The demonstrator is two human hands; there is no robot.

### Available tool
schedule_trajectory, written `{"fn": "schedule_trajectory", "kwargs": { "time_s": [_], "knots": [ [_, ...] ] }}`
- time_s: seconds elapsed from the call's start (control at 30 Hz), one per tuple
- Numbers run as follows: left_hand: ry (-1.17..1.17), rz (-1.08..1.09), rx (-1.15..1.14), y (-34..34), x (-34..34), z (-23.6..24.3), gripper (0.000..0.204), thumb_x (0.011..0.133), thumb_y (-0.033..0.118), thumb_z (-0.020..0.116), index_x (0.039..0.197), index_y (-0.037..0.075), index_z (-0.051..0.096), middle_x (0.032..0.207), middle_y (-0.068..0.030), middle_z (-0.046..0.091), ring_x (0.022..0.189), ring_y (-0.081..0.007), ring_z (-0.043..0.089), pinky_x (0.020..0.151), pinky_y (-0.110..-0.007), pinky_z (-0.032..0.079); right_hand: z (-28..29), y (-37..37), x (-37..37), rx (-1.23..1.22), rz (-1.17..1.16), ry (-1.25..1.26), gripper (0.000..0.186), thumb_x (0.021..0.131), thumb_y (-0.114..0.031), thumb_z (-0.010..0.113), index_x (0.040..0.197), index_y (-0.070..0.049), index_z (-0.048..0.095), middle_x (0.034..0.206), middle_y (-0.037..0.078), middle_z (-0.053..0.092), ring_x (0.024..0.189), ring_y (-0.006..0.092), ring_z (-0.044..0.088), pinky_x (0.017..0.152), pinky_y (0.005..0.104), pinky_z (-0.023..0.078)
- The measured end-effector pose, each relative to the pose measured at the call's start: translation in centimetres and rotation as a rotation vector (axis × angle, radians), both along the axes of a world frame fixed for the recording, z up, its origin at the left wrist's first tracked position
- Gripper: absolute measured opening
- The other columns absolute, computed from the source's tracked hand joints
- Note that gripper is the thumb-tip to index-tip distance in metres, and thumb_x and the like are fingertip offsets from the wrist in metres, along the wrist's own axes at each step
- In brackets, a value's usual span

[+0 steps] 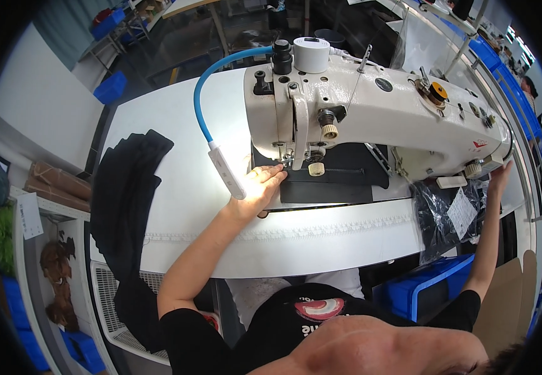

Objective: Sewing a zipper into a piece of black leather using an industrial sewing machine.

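Observation:
My left hand [263, 185] lies flat beside the needle area of a white sewing machine [340, 100]. Its fingers are stretched out, with the tips by the presser foot [287, 161] and at the left edge of a black fabric piece [327, 190]. That piece lies under the needle and has a slit-like line across it. Far to the right, my right hand [500, 177] reaches up to the handwheel [510, 145] at the machine's end, fingers closed at its rim and partly hidden. A lamp [227, 172] on a blue bendy neck lights my left hand.
Black cloth [127, 206] drapes off the table's left side over a white basket [111, 300]. A ruler strip [283, 231] runs along the front of the white table [177, 125]. At right lie a clear plastic bag [433, 206] and, lower, a blue bin [408, 294].

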State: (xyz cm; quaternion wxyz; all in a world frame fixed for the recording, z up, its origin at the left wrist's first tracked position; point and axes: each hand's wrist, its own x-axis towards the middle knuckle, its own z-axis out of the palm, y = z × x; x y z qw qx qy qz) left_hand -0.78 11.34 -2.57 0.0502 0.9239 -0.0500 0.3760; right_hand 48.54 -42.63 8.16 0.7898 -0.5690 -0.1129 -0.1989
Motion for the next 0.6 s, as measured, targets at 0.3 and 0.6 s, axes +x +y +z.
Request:
{"fn": "schedule_trajectory", "kwargs": {
  "time_s": [0.3, 0.6],
  "knots": [
    [0.082, 0.011, -0.03, 0.1, -0.2, 0.2, 0.028, 0.073, 0.005, 0.069, 0.102, 0.007, 0.068, 0.105, -0.0057, 0.07, 0.092, -0.0185, 0.067, 0.095, -0.054, 0.043, -0.9, 1.2, -0.3, -0.538, -0.476, -0.174, 0.06, 0.099, -0.051, 0.04, 0.106, 0.002, 0.067, 0.096, 0.009, 0.067, 0.088, 0.0213, 0.063, 0.077, 0.0339, 0.047],
    [0.045, -0.08, -0.244, 0.6, 0.2, -0.2, 0.033, 0.065, -0.002, 0.076, 0.097, 0.001, 0.067, 0.099, -0.009, 0.07, 0.094, -0.0255, 0.065, 0.084, -0.035, 0.05, 6.4, 18.4, -26.0, -0.895, 0.212, -0.709, 0.015, 0.093, -0.01, 0.06, 0.101, 0.0, 0.068, 0.086, 0.01, 0.067, 0.074, 0.0159, 0.063, 0.066, 0.0295, 0.049]
  ]
}}
